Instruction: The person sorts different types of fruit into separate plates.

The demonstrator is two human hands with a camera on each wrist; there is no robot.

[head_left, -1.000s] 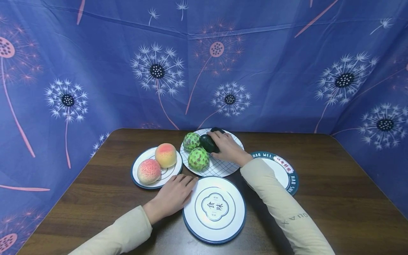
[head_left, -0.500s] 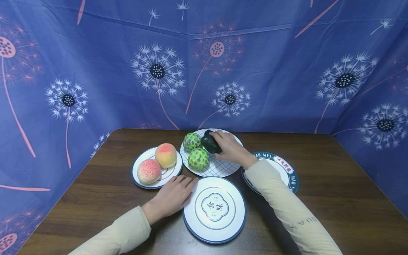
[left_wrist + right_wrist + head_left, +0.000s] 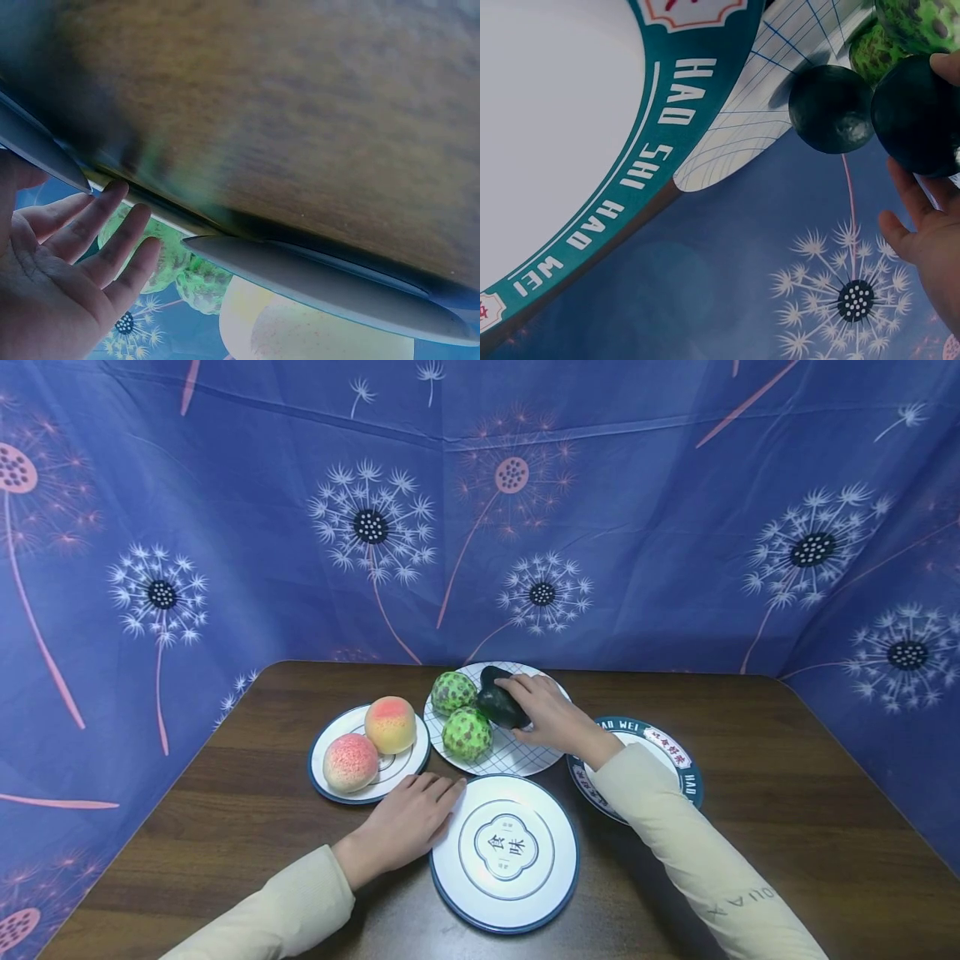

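My right hand (image 3: 558,718) grips a dark green avocado (image 3: 504,707) over the grid-patterned white plate (image 3: 517,762) at the back. A second avocado (image 3: 831,109) sits close beside the held one in the right wrist view; in the head view my fingers hide part of this area. Two green, bumpy, brown-spotted fruits (image 3: 467,734) share the plate, on its left side. My left hand (image 3: 402,822) lies at the left rim of the front blue-rimmed plate (image 3: 480,906), fingers loosely extended. In the left wrist view its fingers (image 3: 124,255) are spread, the palm holding nothing.
On the left, a blue-rimmed plate (image 3: 330,718) carries two peaches (image 3: 390,725). A white plate with a lettered teal rim (image 3: 690,777) stands right, partly under my right sleeve (image 3: 675,835). All stand on a dark wooden table (image 3: 795,777) before a blue dandelion-print cloth (image 3: 652,510).
My right hand has shifted slightly right and nearer, bringing the avocado with it. The dark tip behind my fingers now shows farther left. My left hand has stayed in place.
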